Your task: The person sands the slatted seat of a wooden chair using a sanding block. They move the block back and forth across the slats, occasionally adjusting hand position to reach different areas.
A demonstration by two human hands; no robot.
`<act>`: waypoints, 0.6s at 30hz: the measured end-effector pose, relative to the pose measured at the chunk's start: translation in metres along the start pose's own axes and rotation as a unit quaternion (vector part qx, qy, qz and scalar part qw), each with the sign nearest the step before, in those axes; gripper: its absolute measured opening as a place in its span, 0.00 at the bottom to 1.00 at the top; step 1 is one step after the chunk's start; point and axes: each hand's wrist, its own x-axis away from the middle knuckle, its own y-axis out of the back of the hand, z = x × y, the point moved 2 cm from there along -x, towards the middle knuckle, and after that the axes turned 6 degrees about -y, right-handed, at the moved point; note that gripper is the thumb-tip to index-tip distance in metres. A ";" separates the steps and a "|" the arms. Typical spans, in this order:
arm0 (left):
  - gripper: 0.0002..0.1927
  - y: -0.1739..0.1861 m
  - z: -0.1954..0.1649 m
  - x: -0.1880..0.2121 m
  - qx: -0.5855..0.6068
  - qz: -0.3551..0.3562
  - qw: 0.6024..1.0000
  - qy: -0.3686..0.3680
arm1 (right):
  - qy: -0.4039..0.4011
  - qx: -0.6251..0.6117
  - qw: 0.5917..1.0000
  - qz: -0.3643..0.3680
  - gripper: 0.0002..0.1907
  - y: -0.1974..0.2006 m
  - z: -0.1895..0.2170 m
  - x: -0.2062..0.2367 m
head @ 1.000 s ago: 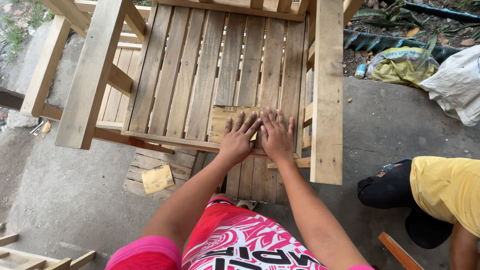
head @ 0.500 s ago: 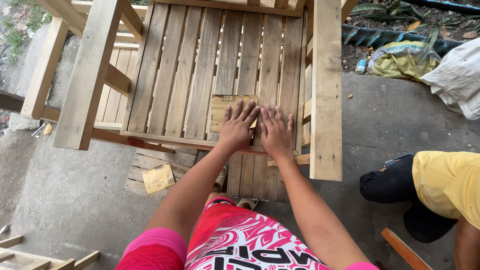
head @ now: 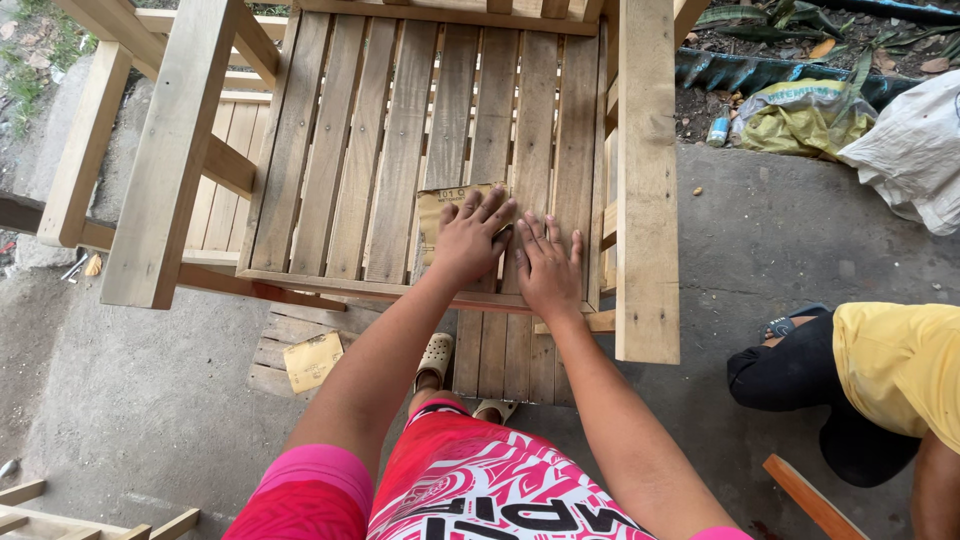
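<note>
A slatted wooden chair seat (head: 380, 150) fills the middle of the head view, with thick armrests left (head: 170, 150) and right (head: 648, 180). A sheet of brown sandpaper (head: 438, 205) lies flat on the seat slats. My left hand (head: 470, 240) presses down on the sandpaper, fingers spread. My right hand (head: 548, 265) lies flat beside it on the slats, its fingers partly on the sheet's right edge. Both arms reach forward over my red patterned shorts (head: 470, 490).
Another piece of sandpaper (head: 313, 360) lies on boards under the chair. A second person in a yellow shirt (head: 895, 370) sits on the concrete at the right. Bags (head: 800, 115) and leaves lie at the back right. Wooden pieces lie at the lower left (head: 40, 505).
Both hands have slid the sandpaper a little away from me along the seat slats. The camera has shifted slightly.
</note>
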 end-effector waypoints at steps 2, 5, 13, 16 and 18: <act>0.31 -0.002 -0.002 0.001 0.009 -0.026 1.000 -0.004 | -0.002 0.003 1.000 0.001 0.26 0.000 0.000 0.000; 0.32 -0.005 -0.004 0.003 0.011 -0.023 1.000 0.006 | -0.001 0.005 1.000 0.000 0.26 0.001 0.001 0.000; 0.33 -0.006 -0.006 0.004 -0.001 -0.013 1.000 -0.002 | 0.000 0.002 1.000 -0.007 0.26 0.001 0.001 0.000; 0.30 -0.005 -0.006 0.003 -0.003 -0.057 0.998 -0.016 | 0.003 -0.006 1.000 -0.015 0.26 0.001 0.001 0.000; 0.26 -0.003 -0.006 0.002 0.012 -0.099 0.994 -0.034 | 0.001 -0.009 1.000 -0.014 0.26 0.002 0.001 0.000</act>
